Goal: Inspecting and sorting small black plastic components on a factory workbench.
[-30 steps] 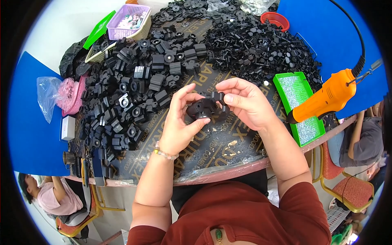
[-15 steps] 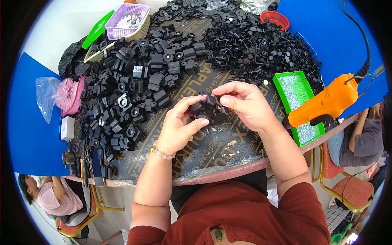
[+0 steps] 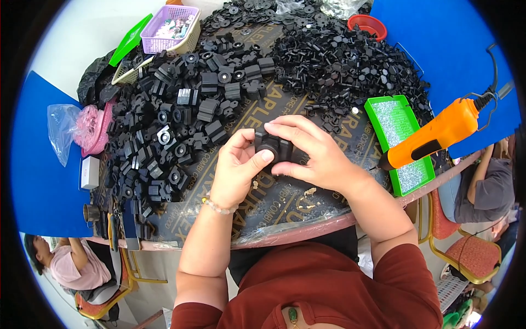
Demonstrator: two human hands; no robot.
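Both hands meet over the middle of the round table [image 3: 307,227]. My left hand [image 3: 236,170] and my right hand [image 3: 312,151] together grip one black plastic block part [image 3: 272,147], thumbs pressed on its near side. A heap of black block parts [image 3: 181,126] lies to the left of my hands. A pile of small black hex pieces [image 3: 350,66] lies behind and to the right. A bead bracelet sits on my left wrist.
A green tray [image 3: 400,137] and an orange hanging power screwdriver [image 3: 438,134] are at the right. A purple basket [image 3: 170,27], a green scoop [image 3: 129,41] and a red bowl [image 3: 367,24] stand at the back. Pink bags [image 3: 90,129] lie left. Other people sit nearby.
My hands have drawn closer together on the black part and lowered it toward the table; the orange screwdriver has swung a little.
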